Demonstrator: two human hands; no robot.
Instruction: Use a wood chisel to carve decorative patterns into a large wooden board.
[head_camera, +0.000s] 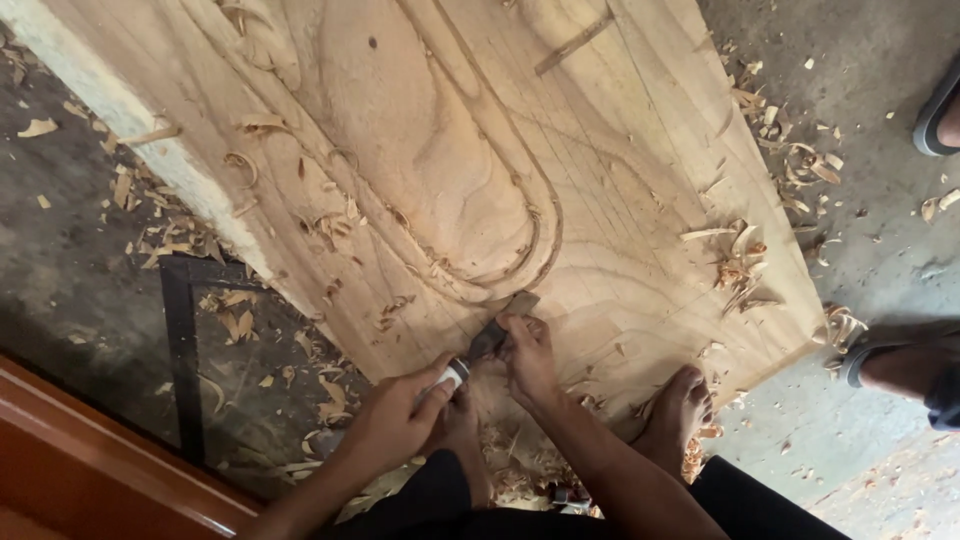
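- Your left hand (395, 420) grips the chisel (487, 340) handle.
- Your right hand (527, 352) closes around its blade, pressing the tip against the carved wooden panel (620, 200).

I see a carved wooden panel (600, 180) lying flat on the floor (880, 240), reaching from the top left down to the lower right. A chisel (490, 335) rests on the panel's near edge, its blade at the carved groove (540, 240). My left hand (395, 420) sits behind the chisel on its handle; my right hand (528, 352) lies just beside the blade, to its right. My bare foot (680, 405) rests on the panel, right of both hands. Wood shavings (740, 265) lie on the panel and floor. A metal frame (182, 340) lies left of the panel.
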